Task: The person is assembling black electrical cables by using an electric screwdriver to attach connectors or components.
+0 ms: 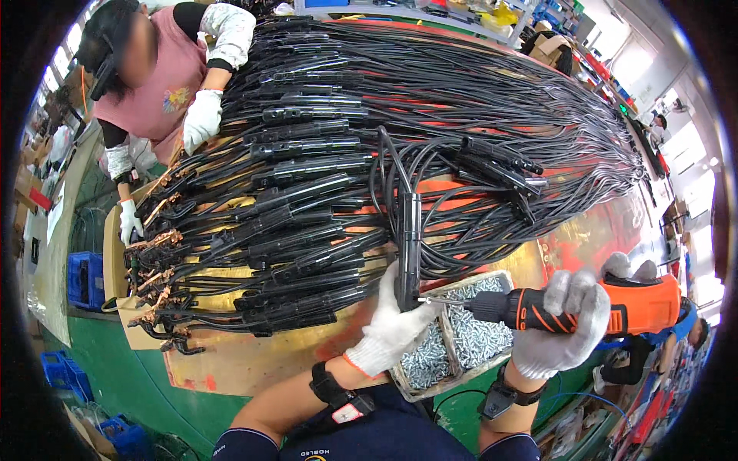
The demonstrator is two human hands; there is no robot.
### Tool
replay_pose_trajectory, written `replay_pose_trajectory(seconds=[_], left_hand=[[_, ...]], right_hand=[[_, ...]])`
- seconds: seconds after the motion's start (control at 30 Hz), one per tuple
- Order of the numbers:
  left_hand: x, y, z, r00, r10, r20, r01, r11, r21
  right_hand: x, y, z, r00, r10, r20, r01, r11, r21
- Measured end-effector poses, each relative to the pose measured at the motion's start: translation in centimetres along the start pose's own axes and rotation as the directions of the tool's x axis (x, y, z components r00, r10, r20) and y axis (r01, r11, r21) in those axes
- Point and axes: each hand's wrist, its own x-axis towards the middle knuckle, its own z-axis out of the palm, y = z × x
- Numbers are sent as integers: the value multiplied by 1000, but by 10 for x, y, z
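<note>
In a white knit glove, my left hand (390, 326) is closed around the lower end of a black welding cable handle (410, 238), which stands almost upright in the head view with its cable looping above. My right hand (565, 319), gloved too, grips an orange and black cordless screwdriver (638, 303) lying nearly level. Its thin bit (444, 300) points left and meets the handle's lower end beside my left fingers. Whether a screw sits at the tip is too small to tell. Beneath both hands is a divided tray (453, 349) of small silvery screws.
Rows of black handles (307, 178) with long cables (492, 100) cover the table. Copper-coloured clamp ends (157, 288) lie at its left edge. Across the table, a co-worker in pink (165, 100) touches the cable ends with white gloves. Blue bins (84, 280) stand left.
</note>
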Motion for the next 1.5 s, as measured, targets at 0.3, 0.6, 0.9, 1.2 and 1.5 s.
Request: replay_pose_trajectory(seconds=[0.3,0.6,0.9,1.2,1.5], left_hand=[[-2,8,-4,997,-78,16,78,997,10],[-4,17,3,995,-102,-4,102,994,27],[-5,17,3,982,-189,0,189,982,3],[-5,24,4,973,-228,-24,229,968,105],[-1,15,0,988,-154,2,154,987,35]], right_hand=[[-16,19,3,987,59,-151,-64,998,-28],[-15,20,1,990,27,-138,-35,998,-53],[-23,15,23,994,25,-107,-44,982,-183],[-13,21,30,995,88,-37,-93,980,-178],[-12,17,43,989,113,-93,-131,970,-206]])
